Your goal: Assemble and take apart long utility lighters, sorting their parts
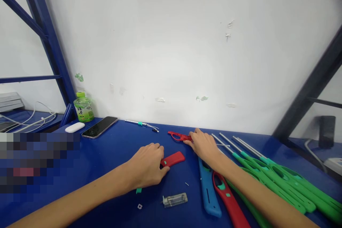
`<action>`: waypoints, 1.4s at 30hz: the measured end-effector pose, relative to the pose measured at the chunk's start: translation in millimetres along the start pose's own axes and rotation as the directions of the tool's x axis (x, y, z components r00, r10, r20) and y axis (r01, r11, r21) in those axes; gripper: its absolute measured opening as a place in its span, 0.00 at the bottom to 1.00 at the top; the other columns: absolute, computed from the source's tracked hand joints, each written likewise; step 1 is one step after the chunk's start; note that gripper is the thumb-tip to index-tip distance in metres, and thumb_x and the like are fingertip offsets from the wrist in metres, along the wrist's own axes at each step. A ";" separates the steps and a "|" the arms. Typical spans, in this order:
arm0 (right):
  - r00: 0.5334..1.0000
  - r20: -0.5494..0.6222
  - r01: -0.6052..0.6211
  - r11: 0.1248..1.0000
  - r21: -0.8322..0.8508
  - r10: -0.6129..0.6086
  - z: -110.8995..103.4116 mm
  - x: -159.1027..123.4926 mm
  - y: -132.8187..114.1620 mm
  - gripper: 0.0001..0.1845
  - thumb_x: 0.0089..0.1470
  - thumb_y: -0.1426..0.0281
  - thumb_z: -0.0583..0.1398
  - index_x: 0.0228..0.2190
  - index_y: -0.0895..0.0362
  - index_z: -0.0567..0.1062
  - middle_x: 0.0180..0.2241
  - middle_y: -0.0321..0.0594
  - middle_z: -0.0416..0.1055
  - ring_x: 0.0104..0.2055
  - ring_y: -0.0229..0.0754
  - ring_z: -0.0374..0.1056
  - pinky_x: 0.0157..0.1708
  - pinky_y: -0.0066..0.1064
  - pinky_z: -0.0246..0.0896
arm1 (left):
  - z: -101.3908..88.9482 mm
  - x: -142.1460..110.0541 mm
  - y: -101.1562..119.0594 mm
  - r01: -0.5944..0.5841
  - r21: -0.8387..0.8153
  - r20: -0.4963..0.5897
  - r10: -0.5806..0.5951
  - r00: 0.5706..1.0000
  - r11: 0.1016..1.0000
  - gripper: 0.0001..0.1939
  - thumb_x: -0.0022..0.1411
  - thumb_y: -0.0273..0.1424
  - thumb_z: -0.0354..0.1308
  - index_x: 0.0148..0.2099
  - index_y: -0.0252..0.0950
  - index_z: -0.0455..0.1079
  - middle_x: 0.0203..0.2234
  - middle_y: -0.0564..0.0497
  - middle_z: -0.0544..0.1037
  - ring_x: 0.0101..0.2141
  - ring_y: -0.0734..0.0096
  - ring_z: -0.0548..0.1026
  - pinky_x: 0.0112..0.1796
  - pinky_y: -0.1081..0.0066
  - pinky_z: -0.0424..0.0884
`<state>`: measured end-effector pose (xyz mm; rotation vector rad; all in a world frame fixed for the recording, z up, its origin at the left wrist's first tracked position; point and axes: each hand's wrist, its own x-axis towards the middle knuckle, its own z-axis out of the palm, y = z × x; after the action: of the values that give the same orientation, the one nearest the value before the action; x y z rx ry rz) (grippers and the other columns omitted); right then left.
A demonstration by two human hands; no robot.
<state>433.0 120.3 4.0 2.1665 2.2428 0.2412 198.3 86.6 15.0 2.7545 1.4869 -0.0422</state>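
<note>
Left hand point(149, 162): I see it closed on the left end of a red handle piece point(175, 158), thumb on the near side and fingers over the far side
Right hand point(203, 146): bent over the right end of a red slotted frame point(178, 136); from my feed I cannot tell whether it pinches or only rests there
Red parts: the handle piece points right from the left hand; the frame is farther off, toward the wall point(171, 53)
Thin rod point(224, 145): I see it jutting right past the right hand
Clear tank point(176, 200): lying on the near part of the blue tabletop point(114, 156), with a tiny pin point(187, 184) just beyond it
Small bits: white square point(140, 206) left of the tank, green bit point(139, 190) beside the left hand
Lighters: blue lighter point(210, 194) and red lighter point(233, 206) side by side, green lighters point(291, 183) heaped to the right, tubes pointing far
Far edge: I have a metal tube point(133, 122) with trailing wires
Far left: phone point(100, 127), white case point(75, 127), green bottle point(83, 108)
</note>
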 end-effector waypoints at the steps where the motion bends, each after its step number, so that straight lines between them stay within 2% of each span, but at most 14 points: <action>1: 1.000 0.002 0.008 1.000 -0.001 -0.008 -1.6 5.2 -0.8 0.20 0.69 0.60 0.65 0.56 0.56 0.75 0.56 0.46 0.75 0.51 0.49 0.76 0.50 0.47 0.76 | 0.3 0.7 0.3 0.005 0.009 -0.007 -0.004 1.000 1.000 0.16 0.74 0.42 0.63 0.53 0.35 0.75 0.48 0.46 0.80 0.47 0.60 0.80 0.49 0.55 0.79; 8: 0.995 0.003 0.095 0.995 0.025 -0.095 -9.8 34.4 -7.0 0.21 0.68 0.60 0.65 0.57 0.56 0.75 0.57 0.47 0.74 0.53 0.50 0.75 0.51 0.48 0.75 | 2.3 3.2 0.6 -0.007 0.045 -0.036 0.009 0.999 0.999 0.15 0.74 0.40 0.63 0.54 0.35 0.75 0.50 0.45 0.79 0.48 0.60 0.80 0.49 0.54 0.79; 14: 0.991 -0.035 0.130 0.989 0.072 -0.128 -10.3 41.2 -4.8 0.21 0.68 0.60 0.65 0.58 0.56 0.75 0.57 0.47 0.74 0.53 0.50 0.75 0.51 0.49 0.75 | 3.7 6.5 -5.5 -0.042 0.045 -0.056 0.044 0.997 0.998 0.14 0.74 0.39 0.63 0.54 0.35 0.75 0.50 0.45 0.79 0.49 0.59 0.80 0.50 0.54 0.79; 18: 0.988 -0.087 0.140 0.984 0.110 -0.131 -21.7 26.4 8.3 0.19 0.69 0.60 0.65 0.56 0.56 0.75 0.56 0.46 0.75 0.52 0.49 0.76 0.51 0.48 0.75 | 5.1 9.1 -11.7 -0.077 0.038 -0.067 0.080 0.995 0.996 0.15 0.74 0.39 0.63 0.55 0.35 0.74 0.51 0.45 0.79 0.50 0.59 0.80 0.51 0.53 0.78; 25: 0.964 -0.251 0.140 0.974 0.178 -0.092 -51.8 -20.5 29.6 0.15 0.70 0.61 0.64 0.52 0.56 0.77 0.51 0.44 0.77 0.48 0.46 0.77 0.48 0.44 0.76 | 3.6 15.9 -17.5 -0.098 0.010 -0.021 0.098 0.995 0.995 0.16 0.73 0.40 0.64 0.56 0.35 0.74 0.52 0.45 0.79 0.49 0.59 0.79 0.50 0.53 0.79; 31: 0.936 -0.351 0.116 0.968 0.221 -0.032 -45.1 -33.1 36.5 0.11 0.70 0.63 0.63 0.47 0.57 0.79 0.46 0.41 0.78 0.43 0.43 0.77 0.45 0.41 0.76 | 5.3 26.4 -26.5 -0.114 -0.038 -0.026 0.113 0.993 0.993 0.17 0.74 0.40 0.64 0.57 0.35 0.74 0.51 0.45 0.79 0.47 0.60 0.80 0.47 0.56 0.80; 35: 0.928 -0.372 0.109 0.965 0.237 -0.013 -40.4 -33.9 41.7 0.10 0.70 0.64 0.63 0.46 0.58 0.79 0.45 0.41 0.78 0.42 0.42 0.77 0.44 0.40 0.77 | -7.6 52.4 -34.8 -0.181 -0.070 -0.100 0.174 0.980 0.981 0.18 0.74 0.40 0.63 0.59 0.36 0.73 0.53 0.44 0.78 0.48 0.59 0.80 0.48 0.54 0.80; 39: 0.913 -0.408 0.097 0.967 0.236 0.008 -43.9 -37.6 45.3 0.10 0.71 0.64 0.63 0.46 0.57 0.79 0.45 0.40 0.78 0.42 0.42 0.77 0.43 0.40 0.77 | -21.1 104.1 -36.0 -0.293 -0.086 -0.191 0.273 0.943 0.952 0.20 0.74 0.39 0.63 0.62 0.37 0.71 0.57 0.43 0.77 0.52 0.56 0.79 0.52 0.51 0.79; 42: 0.904 -0.426 0.091 0.970 0.227 0.015 -46.2 -39.8 46.8 0.09 0.71 0.64 0.63 0.46 0.57 0.79 0.45 0.40 0.78 0.41 0.41 0.77 0.43 0.39 0.76 | -17.9 141.1 -35.2 -0.354 -0.083 -0.156 0.339 0.928 0.931 0.19 0.74 0.39 0.63 0.61 0.36 0.72 0.57 0.43 0.77 0.52 0.57 0.79 0.51 0.52 0.79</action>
<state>475.6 77.4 51.4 2.3779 2.6677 0.5122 246.5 224.2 28.9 2.9328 0.9633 0.2332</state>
